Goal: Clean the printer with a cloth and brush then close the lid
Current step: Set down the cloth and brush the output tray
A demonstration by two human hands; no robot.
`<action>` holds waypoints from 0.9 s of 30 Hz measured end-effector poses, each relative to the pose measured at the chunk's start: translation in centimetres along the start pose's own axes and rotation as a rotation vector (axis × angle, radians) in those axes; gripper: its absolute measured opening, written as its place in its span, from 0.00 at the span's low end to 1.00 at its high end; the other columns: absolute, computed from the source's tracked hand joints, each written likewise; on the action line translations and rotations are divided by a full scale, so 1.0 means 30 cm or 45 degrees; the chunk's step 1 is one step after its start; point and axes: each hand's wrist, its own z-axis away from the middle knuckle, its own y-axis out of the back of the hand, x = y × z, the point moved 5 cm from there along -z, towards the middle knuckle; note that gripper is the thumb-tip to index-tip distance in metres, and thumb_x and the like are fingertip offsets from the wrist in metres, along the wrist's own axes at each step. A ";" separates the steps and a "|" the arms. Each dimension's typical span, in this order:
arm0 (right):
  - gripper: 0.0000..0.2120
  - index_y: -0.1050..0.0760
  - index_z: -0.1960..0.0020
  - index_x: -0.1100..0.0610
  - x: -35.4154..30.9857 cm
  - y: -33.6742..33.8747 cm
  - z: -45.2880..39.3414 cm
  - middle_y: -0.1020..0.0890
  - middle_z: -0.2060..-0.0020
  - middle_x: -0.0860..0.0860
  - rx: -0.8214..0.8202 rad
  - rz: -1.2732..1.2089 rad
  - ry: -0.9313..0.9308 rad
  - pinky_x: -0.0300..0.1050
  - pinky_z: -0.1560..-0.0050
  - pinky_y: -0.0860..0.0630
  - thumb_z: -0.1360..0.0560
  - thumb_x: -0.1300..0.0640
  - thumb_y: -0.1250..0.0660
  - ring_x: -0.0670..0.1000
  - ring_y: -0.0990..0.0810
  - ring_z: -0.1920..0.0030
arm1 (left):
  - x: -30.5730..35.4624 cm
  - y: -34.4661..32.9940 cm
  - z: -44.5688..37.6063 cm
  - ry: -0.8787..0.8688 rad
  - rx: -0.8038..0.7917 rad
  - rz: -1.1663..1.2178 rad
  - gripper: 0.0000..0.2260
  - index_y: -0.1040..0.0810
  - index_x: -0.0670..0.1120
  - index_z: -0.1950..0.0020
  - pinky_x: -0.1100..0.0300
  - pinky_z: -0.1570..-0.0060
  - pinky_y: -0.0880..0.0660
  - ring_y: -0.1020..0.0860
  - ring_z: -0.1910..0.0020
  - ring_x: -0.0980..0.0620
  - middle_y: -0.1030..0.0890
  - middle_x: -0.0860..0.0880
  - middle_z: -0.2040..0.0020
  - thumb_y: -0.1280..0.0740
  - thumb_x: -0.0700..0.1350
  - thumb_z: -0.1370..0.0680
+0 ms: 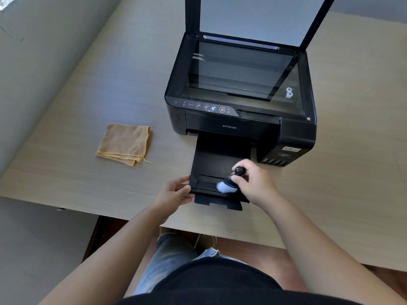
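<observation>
Head view. The printer stands on the bench with its lid raised upright and the scanner glass exposed. The output tray is extended toward us. Our right hand holds the brush, fingers clamped round its dark knob, with the white bristles resting on the near end of the tray. Our left hand steadies the tray's near left corner, fingers curled on its edge. The cloth lies folded on the bench, well apart to the left of the printer.

We judge the step in hand to be brushing the tray. Keep the left hand braced so the tray does not flex. Sweep lightly outward, away from the paper slot, so dust leaves the printer. The lid is not yet closed.
</observation>
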 end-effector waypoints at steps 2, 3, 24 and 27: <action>0.06 0.26 0.50 0.48 -0.062 -0.076 -0.008 0.18 0.58 0.48 0.003 -0.018 0.083 0.42 0.58 0.28 0.25 0.55 0.32 0.50 0.22 0.57 | -0.007 0.002 -0.005 0.012 0.012 -0.001 0.18 0.29 0.47 0.29 0.54 0.44 0.22 0.17 0.50 0.50 0.17 0.45 0.50 0.40 0.37 0.18; 0.06 0.27 0.50 0.48 -0.101 -0.120 -0.006 0.19 0.58 0.49 -0.044 -0.038 0.151 0.43 0.58 0.27 0.25 0.55 0.32 0.50 0.21 0.58 | -0.010 0.004 -0.008 0.024 0.021 -0.001 0.18 0.30 0.46 0.28 0.55 0.45 0.22 0.17 0.51 0.50 0.17 0.44 0.49 0.40 0.37 0.18; 0.06 0.28 0.50 0.51 -0.078 -0.081 -0.025 0.19 0.61 0.51 -0.027 0.097 0.191 0.48 0.60 0.25 0.25 0.55 0.33 0.54 0.21 0.61 | 0.006 -0.003 -0.006 0.002 0.047 -0.104 0.17 0.29 0.47 0.29 0.59 0.50 0.22 0.16 0.52 0.53 0.17 0.47 0.50 0.40 0.41 0.18; 0.05 0.30 0.50 0.53 -0.023 -0.015 -0.024 0.22 0.61 0.53 -0.006 0.276 0.028 0.46 0.62 0.28 0.25 0.56 0.35 0.57 0.24 0.61 | 0.006 -0.005 -0.003 -0.003 0.053 -0.116 0.17 0.29 0.47 0.29 0.61 0.51 0.22 0.16 0.51 0.53 0.17 0.47 0.49 0.40 0.41 0.18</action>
